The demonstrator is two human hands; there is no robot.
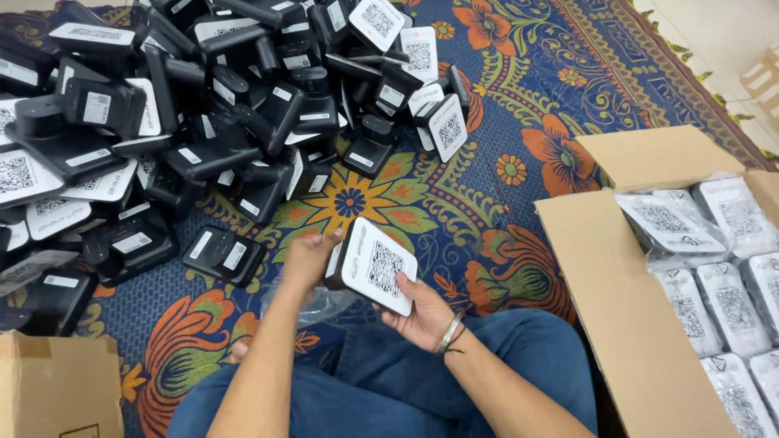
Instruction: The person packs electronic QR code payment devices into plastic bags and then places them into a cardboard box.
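Observation:
Both my hands hold one small device [375, 265], a black box with a white face bearing a square code pattern. My left hand [305, 258] grips its left edge. My right hand [423, 312], with a bracelet at the wrist, supports it from below right. A crumpled clear plastic bag [318, 302] lies under my left forearm on my lap. I sit cross-legged in blue jeans on a patterned floral rug [519, 122].
A large heap of the same black and white devices [195, 113] covers the rug at upper left. An open cardboard box [625, 308] at right holds several devices wrapped in clear bags [714, 268]. Another cardboard box [57, 389] stands at lower left.

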